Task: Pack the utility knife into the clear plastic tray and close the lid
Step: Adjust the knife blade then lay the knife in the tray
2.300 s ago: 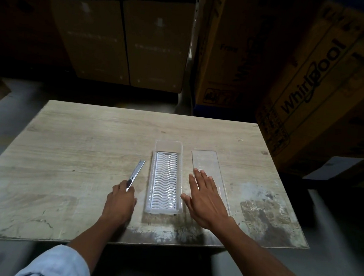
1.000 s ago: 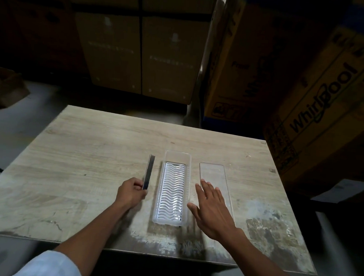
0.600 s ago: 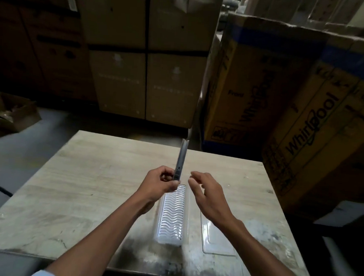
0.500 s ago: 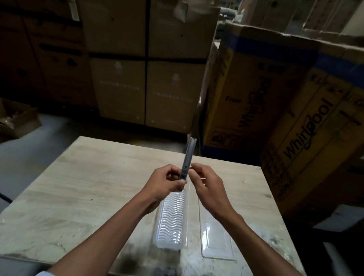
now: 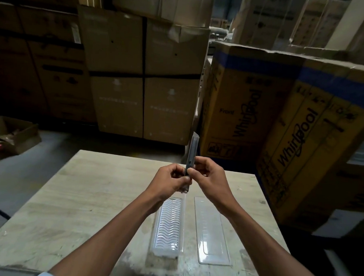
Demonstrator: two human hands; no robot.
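A slim grey utility knife [image 5: 192,152] stands nearly upright in the air above the table, tip pointing up and away. My left hand [image 5: 170,182] is closed around its lower end. My right hand [image 5: 209,179] pinches the knife's body just above, fingers on its right side. Below my hands, the clear plastic tray [image 5: 169,225] with a wavy ribbed floor lies lengthwise on the wooden table [image 5: 84,206]. Its flat clear lid [image 5: 211,231] lies separately to the tray's right. The tray holds nothing.
Tall cardboard boxes [image 5: 142,76] stand behind the table. Yellow Whirlpool cartons [image 5: 282,132] crowd the right side close to the table edge. An open box [image 5: 10,135] sits on the floor at far left. A worn grey patch marks the table's near edge.
My left hand lifted the knife off the table beside the tray and raised it upright. My right hand left the lid and came up onto the knife. The view tilted upward.
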